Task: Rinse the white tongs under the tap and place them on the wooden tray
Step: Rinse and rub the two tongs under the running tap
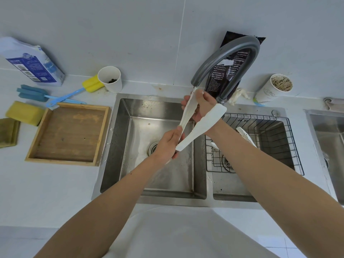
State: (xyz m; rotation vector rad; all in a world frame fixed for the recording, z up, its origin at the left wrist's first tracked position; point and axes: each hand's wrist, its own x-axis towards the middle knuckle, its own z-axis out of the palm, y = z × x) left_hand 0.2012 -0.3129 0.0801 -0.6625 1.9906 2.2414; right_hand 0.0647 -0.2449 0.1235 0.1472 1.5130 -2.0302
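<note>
Head cam, looking down at a double steel sink [122,146]: both hands are up over the left basin w/ the white tongs [200,123] between them. Left hand [168,144] is closed round the hinge end, fingers curled tight, thumb on top. Right hand [202,105] is wrapped round one arm of the tongs near its tip, fingers closed on it, right below the spout of the grey tap [229,58]; a thin stream of water hits that tip. The tongs' other arm sticks out free twd the right, across the right wrist. Tongs are spread in a V, clear of the basin floor. Wooden tray [104,135] sits on the counter just left of the sink, touching its edge. Wire rack [290,142] hangs in the right basin.
</note>
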